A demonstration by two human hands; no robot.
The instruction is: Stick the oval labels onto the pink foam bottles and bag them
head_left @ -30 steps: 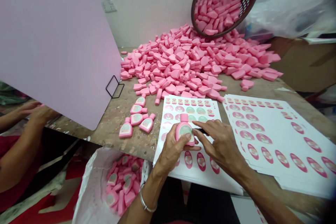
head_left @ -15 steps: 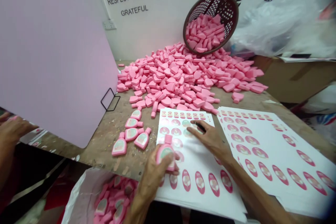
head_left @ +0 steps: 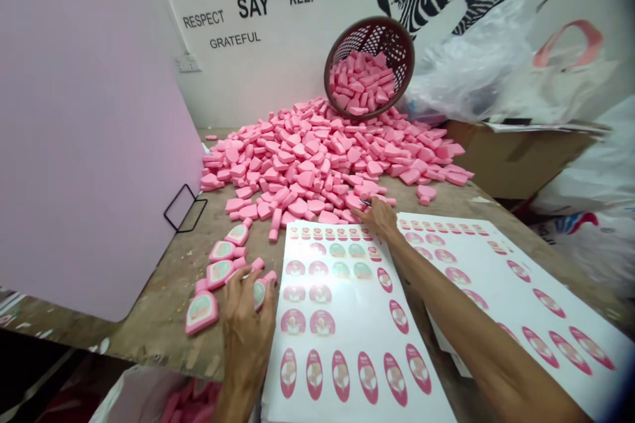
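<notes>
While the left hand point(head_left: 245, 324) curves half-spread fingers round a labelled bottle point(head_left: 258, 295) on the bench point(head_left: 161, 310), grip unclear, the right hand point(head_left: 381, 217) pinches a dark tool point(head_left: 366, 202) by the pink pile point(head_left: 302, 168)

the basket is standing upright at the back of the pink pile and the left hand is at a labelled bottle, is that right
Not quite: the basket is tipped over, its mouth facing the camera, as the head view shows. It is at the back of the pink pile, and the left hand is at a labelled bottle.
</notes>
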